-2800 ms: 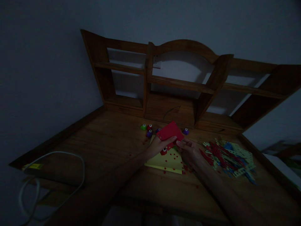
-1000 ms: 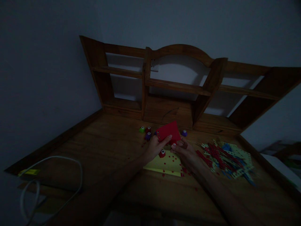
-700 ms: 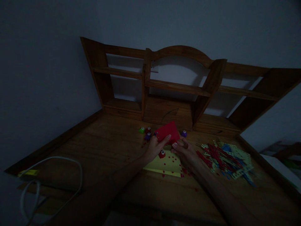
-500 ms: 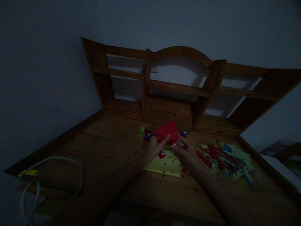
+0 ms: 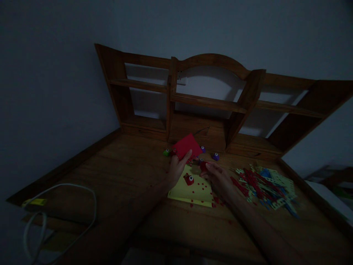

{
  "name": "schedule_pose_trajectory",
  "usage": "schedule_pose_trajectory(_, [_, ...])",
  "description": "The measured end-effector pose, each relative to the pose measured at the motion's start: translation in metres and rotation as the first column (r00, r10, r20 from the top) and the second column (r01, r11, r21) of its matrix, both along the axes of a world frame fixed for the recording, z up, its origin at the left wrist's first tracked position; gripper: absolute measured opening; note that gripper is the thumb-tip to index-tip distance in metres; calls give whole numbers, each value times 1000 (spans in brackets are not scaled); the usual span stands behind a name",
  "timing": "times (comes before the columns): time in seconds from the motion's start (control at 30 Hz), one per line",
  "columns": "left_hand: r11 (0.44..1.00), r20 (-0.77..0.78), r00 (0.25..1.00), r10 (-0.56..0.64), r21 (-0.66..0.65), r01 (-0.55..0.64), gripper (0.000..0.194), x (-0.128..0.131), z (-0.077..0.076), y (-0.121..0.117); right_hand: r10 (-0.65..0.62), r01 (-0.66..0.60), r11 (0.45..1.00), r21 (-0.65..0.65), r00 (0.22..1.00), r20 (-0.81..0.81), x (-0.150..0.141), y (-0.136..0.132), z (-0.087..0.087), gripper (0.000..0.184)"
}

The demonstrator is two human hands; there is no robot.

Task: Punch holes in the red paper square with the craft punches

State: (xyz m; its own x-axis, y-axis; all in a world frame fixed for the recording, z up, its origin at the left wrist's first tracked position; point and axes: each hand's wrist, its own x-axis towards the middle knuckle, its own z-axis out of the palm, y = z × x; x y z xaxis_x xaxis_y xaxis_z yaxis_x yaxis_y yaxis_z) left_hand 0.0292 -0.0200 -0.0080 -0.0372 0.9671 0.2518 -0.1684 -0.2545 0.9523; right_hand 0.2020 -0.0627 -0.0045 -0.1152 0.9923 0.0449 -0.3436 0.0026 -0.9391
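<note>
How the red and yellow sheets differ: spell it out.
The red sheet is held in the left hand; the yellow sheet lies on the desk. The red sheet looks smaller than the yellow sheet. Red bits dot the yellow sheet; the red sheet's face looks mostly plain. Both look thin.

Right fingers (image 5: 212, 168) partly hide a red object (image 5: 203, 166); the white cable (image 5: 95, 203) runs off the bottom edge.
</note>
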Motion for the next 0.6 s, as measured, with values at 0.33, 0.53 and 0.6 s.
schedule_pose_trajectory(0.33, [1000, -27, 999, 26, -6, -26, 38, 0, 11, -7, 106, -163, 962, -218, 962, -253, 14, 10, -1, 23])
schedule_pose_trajectory(0.53, [999, 3, 999, -44, -27, 44, 42, 1, 5, -5, 105, -205, 940, -272, 934, -341, 16, 12, -3, 21])
schedule_pose_trajectory(0.6, [998, -1, 999, -43, -36, 43, 42, 1, 5, -5, 111, -216, 940, -265, 926, -360, 17, 13, -4, 19])
